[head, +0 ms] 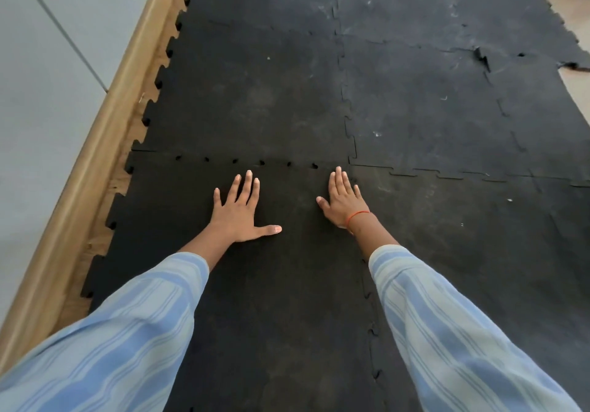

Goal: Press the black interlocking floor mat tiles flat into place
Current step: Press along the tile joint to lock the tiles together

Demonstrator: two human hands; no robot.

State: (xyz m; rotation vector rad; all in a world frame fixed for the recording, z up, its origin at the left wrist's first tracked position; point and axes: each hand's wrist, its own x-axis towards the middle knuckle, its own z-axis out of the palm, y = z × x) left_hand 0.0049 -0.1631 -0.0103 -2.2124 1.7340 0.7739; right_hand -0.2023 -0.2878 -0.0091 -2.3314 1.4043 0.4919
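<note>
Black interlocking mat tiles cover the floor. The near tile (198, 252) lies under both my hands. My left hand (238, 210) rests palm down on it with fingers spread, holding nothing. My right hand (343, 199), with an orange thread at the wrist, lies flat near the tile's right edge, fingers close together. Just beyond my fingertips runs the seam (261, 161) to the far tile (249, 92), with several small gaps between the teeth. At the far right a tile corner (482, 57) stands lifted and out of place.
A wooden skirting board (105, 143) and a grey wall (41, 92) run along the left, with a strip of wood floor beside the mat's toothed edge. Bare beige floor (574, 85) shows at the far right.
</note>
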